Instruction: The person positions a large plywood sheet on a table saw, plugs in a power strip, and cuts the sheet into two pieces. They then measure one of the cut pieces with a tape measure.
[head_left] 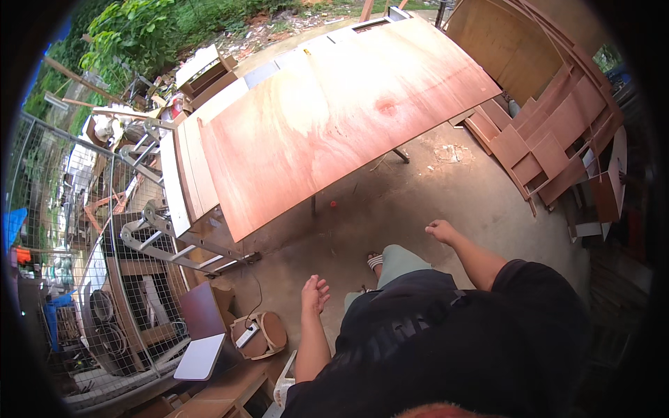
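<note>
We look down past our own dark shirt (453, 348), which fills the lower right and hides most of our body and legs; only a pale green trouser leg (401, 261) and the toe of one sandal (375, 260) show above it.

Our left hand (315, 292) hangs open over the concrete floor (390, 202), fingers loosely spread, holding nothing. Our right hand (440, 230) is out to the side with the fingers curled in; it seems to grip nothing, though it is small and partly turned away, so we cannot be sure.

Ahead of both hands, apart from them, a large reddish plywood sheet (334, 111) lies flat on a bench. The bench itself is almost wholly covered: we see only a thin leg (401, 155) and some shadow under the sheet. More boards (189, 167) stick out at its left edge, stacked beneath it.

Below the sheet's near corner a metal ladder (174, 240) lies against a wire fence (90, 230). Nearest our left hand, low on the floor, sit a round wooden piece (268, 333) with a small tool on it that we cannot identify, and a grey panel (201, 357).

At the right, cut plywood pieces (550, 139) lean in a stack, their far ends lost in the dark rim. Greenery (139, 28) and scattered scrap fill the top left, too bent and small to sort out.
</note>
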Motion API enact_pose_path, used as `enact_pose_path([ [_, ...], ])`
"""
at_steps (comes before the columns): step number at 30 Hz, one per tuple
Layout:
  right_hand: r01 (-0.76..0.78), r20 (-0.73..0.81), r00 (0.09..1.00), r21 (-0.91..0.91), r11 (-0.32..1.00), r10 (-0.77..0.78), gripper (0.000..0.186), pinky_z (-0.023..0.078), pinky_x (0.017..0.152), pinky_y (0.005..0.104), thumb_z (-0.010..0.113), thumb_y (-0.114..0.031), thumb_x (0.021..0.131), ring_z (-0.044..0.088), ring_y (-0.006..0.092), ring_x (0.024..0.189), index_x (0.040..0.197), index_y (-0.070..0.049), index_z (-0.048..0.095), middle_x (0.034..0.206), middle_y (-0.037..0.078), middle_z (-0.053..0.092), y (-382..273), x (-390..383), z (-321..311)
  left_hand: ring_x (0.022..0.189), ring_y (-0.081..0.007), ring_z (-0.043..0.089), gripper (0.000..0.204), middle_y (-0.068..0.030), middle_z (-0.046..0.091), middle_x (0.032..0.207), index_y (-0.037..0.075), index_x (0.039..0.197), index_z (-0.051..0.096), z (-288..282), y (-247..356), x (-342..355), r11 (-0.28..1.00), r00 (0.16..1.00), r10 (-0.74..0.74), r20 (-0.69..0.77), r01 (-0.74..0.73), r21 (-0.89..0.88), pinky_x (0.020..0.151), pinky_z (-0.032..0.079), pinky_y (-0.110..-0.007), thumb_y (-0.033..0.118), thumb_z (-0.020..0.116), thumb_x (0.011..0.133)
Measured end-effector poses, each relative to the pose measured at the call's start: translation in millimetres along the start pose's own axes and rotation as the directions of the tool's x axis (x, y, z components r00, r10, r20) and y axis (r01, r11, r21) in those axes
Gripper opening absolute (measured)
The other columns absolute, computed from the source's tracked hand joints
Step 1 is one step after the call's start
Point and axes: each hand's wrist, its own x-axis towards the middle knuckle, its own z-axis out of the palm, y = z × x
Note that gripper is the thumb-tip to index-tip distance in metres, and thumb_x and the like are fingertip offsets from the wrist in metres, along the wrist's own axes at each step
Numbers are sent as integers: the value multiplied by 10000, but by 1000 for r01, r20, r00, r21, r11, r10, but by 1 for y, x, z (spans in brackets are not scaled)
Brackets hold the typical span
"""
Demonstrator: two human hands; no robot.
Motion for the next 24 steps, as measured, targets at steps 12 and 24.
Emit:
enact_pose_path([
  [12,122,-120,992,992,32,-50,887,242,1123,506,578,-533,908,320,349,1383,1543,-147,94,1519,183,274,-79,99,-216,1360,-380,341,822,-173,375,1432,137,1500,212,198,123,27,834,990,116,85,-50,-549,1119,224,-543,588,553,903],
  [24,79,-152,964,947,-311,-219,543,351,1089,527,413,-432,990,469,364,1278,1349,-29,467,1387,168,504,-184,200,-291,1362,-342,376,449,-112,420,1469,152,1404,418,304,195,112,462,983,178,-48,-126,-878,1112,299,-594,394,392,1027],
])
